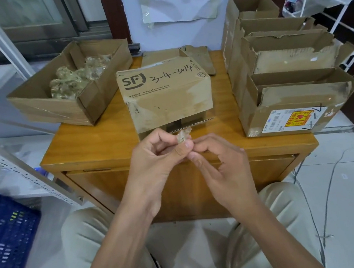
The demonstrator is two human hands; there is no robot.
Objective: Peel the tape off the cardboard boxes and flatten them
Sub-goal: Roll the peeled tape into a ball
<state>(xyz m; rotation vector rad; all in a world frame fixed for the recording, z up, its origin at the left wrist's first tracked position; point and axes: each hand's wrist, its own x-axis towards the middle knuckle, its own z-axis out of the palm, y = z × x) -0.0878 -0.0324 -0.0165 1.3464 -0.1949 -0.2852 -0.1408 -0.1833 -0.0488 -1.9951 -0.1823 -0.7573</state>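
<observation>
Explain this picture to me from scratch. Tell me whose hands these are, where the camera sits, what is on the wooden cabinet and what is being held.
There is no machine here. A camera worn on a person's head looks forward and down, so you see that person's own arms and knees. The left hand and the right hand meet in front of the wooden cabinet and together pinch a small crumpled piece of clear tape.

On the cabinet top, in the middle, stands a closed SF box with handwriting on it. To the left is an open box holding a heap of balled-up tape. To the right, flattened boxes stand on edge inside a carton with a yellow and red label. A blue crate sits on the floor at the left.
</observation>
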